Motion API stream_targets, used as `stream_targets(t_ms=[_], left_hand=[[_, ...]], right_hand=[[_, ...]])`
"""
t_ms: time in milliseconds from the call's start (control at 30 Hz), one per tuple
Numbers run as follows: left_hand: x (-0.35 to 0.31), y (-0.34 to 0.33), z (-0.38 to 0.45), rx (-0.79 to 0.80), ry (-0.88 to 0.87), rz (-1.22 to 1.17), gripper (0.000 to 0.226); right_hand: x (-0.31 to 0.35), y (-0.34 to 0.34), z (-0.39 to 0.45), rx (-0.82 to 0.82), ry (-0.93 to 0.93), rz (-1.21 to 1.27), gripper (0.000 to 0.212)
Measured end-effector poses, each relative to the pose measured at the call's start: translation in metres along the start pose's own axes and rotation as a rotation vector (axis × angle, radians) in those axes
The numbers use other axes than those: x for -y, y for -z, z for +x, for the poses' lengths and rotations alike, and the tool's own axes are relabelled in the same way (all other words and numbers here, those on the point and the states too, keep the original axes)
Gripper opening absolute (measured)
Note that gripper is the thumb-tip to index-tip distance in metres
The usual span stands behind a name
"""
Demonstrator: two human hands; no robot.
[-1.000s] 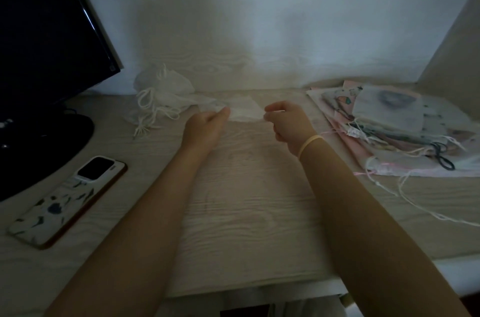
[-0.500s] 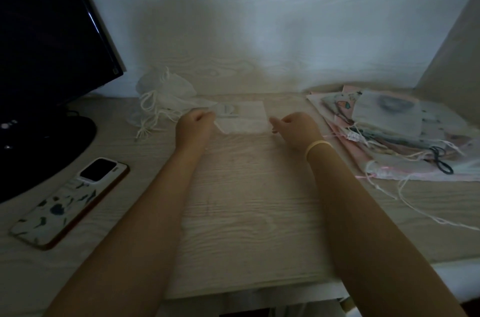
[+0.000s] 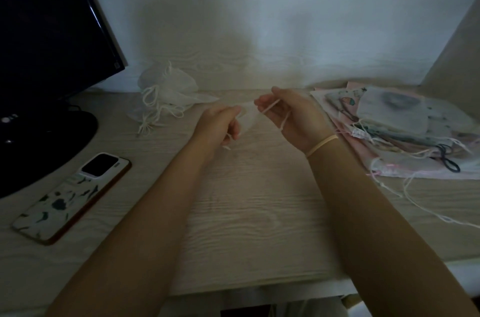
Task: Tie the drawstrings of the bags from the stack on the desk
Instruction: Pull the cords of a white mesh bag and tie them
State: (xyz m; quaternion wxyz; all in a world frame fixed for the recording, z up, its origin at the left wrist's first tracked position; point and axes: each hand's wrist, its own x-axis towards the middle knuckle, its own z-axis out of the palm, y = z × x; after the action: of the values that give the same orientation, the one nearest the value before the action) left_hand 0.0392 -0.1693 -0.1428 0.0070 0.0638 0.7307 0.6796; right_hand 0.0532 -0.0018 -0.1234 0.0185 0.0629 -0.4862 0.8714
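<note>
Sheer bag (image 3: 248,115) between both hands, drawstring (image 3: 271,108) in right hand (image 3: 293,117).

I saw a dim room, the light weak and cool. A pale wall (image 3: 259,4) with a faint wood-grain pattern rose straight behind the desk (image 3: 246,212), whose top was light wood-grain laminate with a paler front edge. At the far right a beige panel (image 3: 457,56) stood at an angle to the wall. On the left a dark monitor (image 3: 46,25), its screen off, sat on a round black base (image 3: 39,140) at the desk's back corner. Soft shadows lay across the wall's lower middle.
</note>
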Motion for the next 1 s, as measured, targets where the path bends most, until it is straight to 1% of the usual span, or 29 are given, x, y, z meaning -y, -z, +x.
stream_targets(t_ms=[67, 100, 167, 200, 233, 300, 333, 400, 467, 500, 533, 600, 667, 733, 800, 867, 1000], left_hand=[[0.005, -0.002, 0.002, 0.04, 0.018, 0.021, 0.039], [0.006, -0.003, 0.002, 0.053, 0.026, 0.018, 0.04], [0.008, -0.003, 0.002, 0.05, 0.034, 0.031, 0.04], [0.008, -0.003, 0.002, 0.031, 0.04, 0.049, 0.041], [0.008, -0.001, 0.003, 0.003, 0.047, 0.065, 0.041], [0.008, 0.003, 0.006, -0.067, 0.074, 0.056, 0.039], [0.008, 0.004, 0.007, -0.086, 0.1, 0.016, 0.038], [0.005, 0.006, 0.006, -0.086, 0.128, -0.046, 0.039], [0.003, 0.003, 0.004, -0.061, 0.07, -0.028, 0.04], [0.002, 0.002, 0.002, -0.047, 0.035, 0.0, 0.04], [0.001, 0.001, 0.001, -0.035, 0.017, 0.035, 0.039], [-0.003, 0.0, -0.002, -0.002, 0.045, 0.058, 0.036], [-0.008, -0.003, -0.004, 0.036, 0.087, -0.001, 0.035], [-0.011, -0.006, -0.006, 0.055, 0.085, 0.017, 0.035], [-0.011, -0.008, -0.006, 0.067, 0.052, 0.096, 0.038], [-0.01, -0.007, -0.007, 0.086, 0.037, 0.098, 0.039], [-0.01, -0.008, -0.008, 0.087, 0.074, 0.014, 0.029]], right_hand=[[-0.002, -0.001, -0.001, 0.046, -0.056, 0.047, 0.016], [-0.005, -0.002, -0.001, 0.057, -0.072, 0.031, 0.022], [-0.012, -0.002, -0.001, 0.044, -0.064, -0.109, 0.037], [-0.015, -0.002, -0.001, 0.01, -0.036, -0.254, 0.04], [-0.018, -0.002, 0.0, -0.048, 0.009, -0.46, 0.041], [-0.017, -0.002, 0.0, -0.178, 0.101, -0.927, 0.038], [-0.015, 0.0, 0.0, -0.232, 0.128, -1.076, 0.035], [-0.011, 0.0, 0.001, -0.255, 0.16, -1.175, 0.033], [-0.01, 0.0, -0.001, -0.198, 0.183, -1.277, 0.035], [-0.011, 0.001, -0.002, -0.149, 0.175, -1.279, 0.034], [-0.013, 0.001, -0.004, -0.094, 0.149, -1.213, 0.028], [-0.013, -0.001, -0.009, 0.011, 0.058, -1.012, 0.016], [-0.011, -0.001, -0.01, 0.103, 0.005, -0.939, 0.027], [-0.012, -0.003, -0.01, 0.168, -0.012, -0.949, 0.029], [-0.015, -0.005, -0.009, 0.157, -0.02, -0.956, 0.02], [-0.016, -0.004, -0.009, 0.109, -0.025, -0.915, 0.012], [-0.014, -0.002, -0.009, 0.041, -0.037, -0.8, 0.023]])
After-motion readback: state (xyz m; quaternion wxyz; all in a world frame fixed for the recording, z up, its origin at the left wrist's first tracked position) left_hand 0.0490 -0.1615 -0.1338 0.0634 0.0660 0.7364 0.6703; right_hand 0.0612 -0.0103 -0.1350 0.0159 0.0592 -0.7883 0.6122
